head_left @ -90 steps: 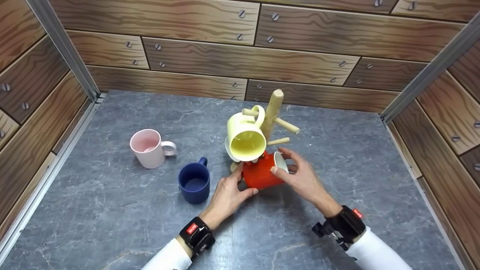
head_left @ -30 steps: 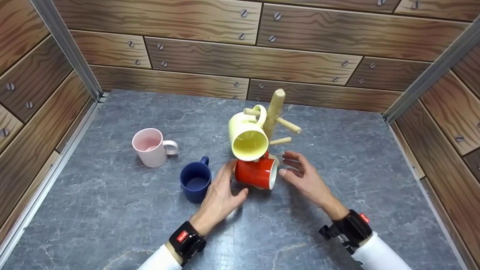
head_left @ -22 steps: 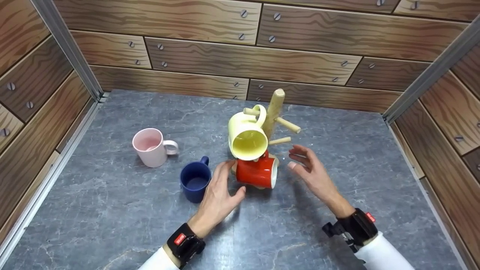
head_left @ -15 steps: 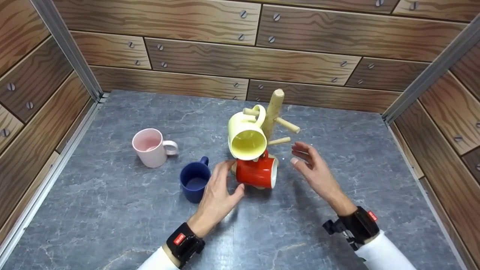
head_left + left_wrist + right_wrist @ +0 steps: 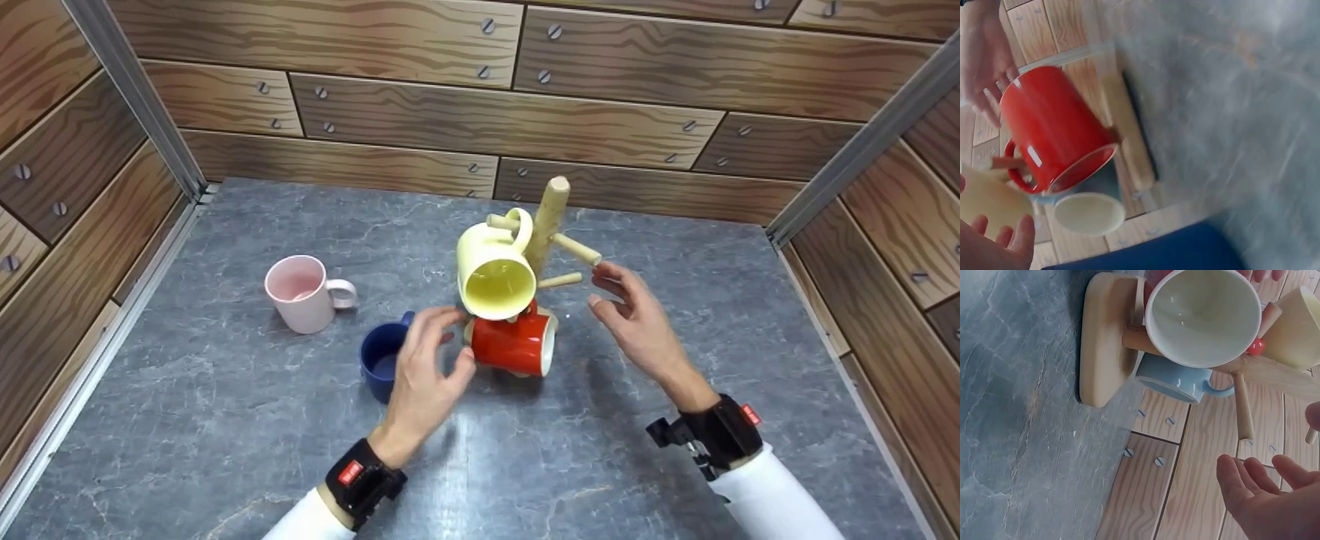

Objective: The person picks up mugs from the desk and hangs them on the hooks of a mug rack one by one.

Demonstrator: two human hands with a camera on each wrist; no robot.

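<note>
A red mug (image 5: 513, 343) hangs sideways by its handle from a low peg of the wooden mug tree (image 5: 550, 217). Above it, a pale yellow mug (image 5: 495, 281) hangs from an upper peg. A light blue mug (image 5: 1171, 377) hangs behind the red one in the right wrist view. My left hand (image 5: 424, 371), fingers loosely bent and holding nothing, is just left of the red mug and partly covers a dark blue mug (image 5: 381, 358) on the table. My right hand (image 5: 641, 326) holds nothing, its fingertips near the end of a bare upper peg (image 5: 576, 249).
A pink mug (image 5: 300, 294) stands upright at the left of the grey marbled table (image 5: 225, 435). Wood-patterned walls (image 5: 420, 112) with metal corner posts enclose the back and sides. The tree's wooden base (image 5: 1103, 343) rests on the table.
Both hands have let go of the red mug, which now hangs on the tree. The left hand has drawn back left over the dark blue mug; the right has moved right and up.
</note>
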